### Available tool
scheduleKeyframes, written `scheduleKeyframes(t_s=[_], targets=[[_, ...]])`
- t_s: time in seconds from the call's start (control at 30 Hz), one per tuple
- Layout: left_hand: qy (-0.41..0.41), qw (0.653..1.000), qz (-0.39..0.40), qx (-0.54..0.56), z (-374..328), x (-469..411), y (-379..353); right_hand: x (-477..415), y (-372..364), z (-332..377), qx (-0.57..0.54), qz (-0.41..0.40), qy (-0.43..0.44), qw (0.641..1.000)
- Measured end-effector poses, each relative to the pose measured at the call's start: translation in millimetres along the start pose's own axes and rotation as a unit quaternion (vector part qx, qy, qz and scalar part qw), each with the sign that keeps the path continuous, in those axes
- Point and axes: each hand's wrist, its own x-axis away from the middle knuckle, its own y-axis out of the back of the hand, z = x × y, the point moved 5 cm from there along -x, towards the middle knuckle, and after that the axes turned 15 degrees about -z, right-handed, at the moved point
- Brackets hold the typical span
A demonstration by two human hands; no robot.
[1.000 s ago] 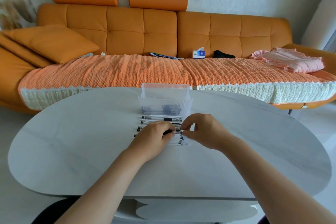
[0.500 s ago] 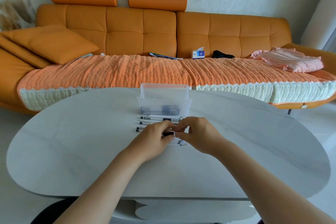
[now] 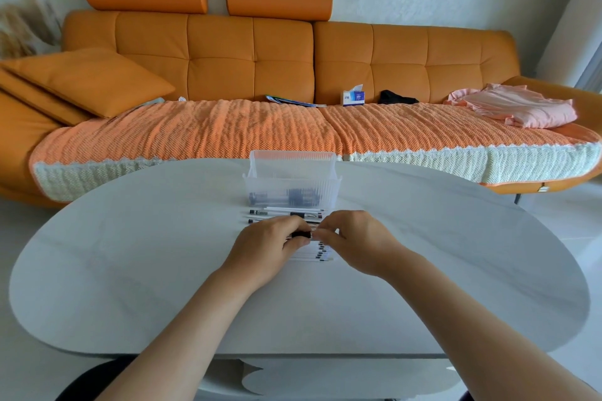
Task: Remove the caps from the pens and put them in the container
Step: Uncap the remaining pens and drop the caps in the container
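A clear plastic container (image 3: pixel 291 185) stands at the middle of the white table (image 3: pixel 130 257), with several dark pen caps on its floor. Several white pens (image 3: pixel 286 213) lie in a row just in front of it, and more pens (image 3: pixel 317 254) show under my hands. My left hand (image 3: pixel 267 249) and right hand (image 3: pixel 356 242) meet over the row, both holding one pen. A short black part of that pen (image 3: pixel 301 234) shows between the fingertips. The left fingers grip the black part. The right thumb and forefinger pinch the pen's white end.
An orange sofa (image 3: pixel 293 58) with a knitted cover runs behind the table's far edge. On it lie a tissue box (image 3: pixel 352 97), a pink cloth (image 3: pixel 518 106) and a cushion (image 3: pixel 88 81). A dark chair edge (image 3: pixel 94 378) shows below the table's near side.
Both hands have lifted slightly off the pen row and drawn together around one pen. The container and the other pens have not moved.
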Motion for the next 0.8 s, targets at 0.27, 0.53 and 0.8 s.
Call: scheduleKeyframes(t_s=[0.27, 0.53, 0.8], targets=[[0.007, 0.999, 0.011, 0.033, 2.0, -0.6, -6.7, 1.2, 5.6, 2.5, 0.029, -0.014, 0.044, 0.999], [0.005, 0.999, 0.025, 0.036, 1.4, 0.8, -8.0, 2.6, -0.4, -1.6, 0.072, 0.048, 0.038, 0.996], [-0.059, 0.997, 0.011, 0.047, -4.7, -3.8, -6.5, 0.9, 8.3, -0.4, 0.070, 0.011, 0.042, 0.997]])
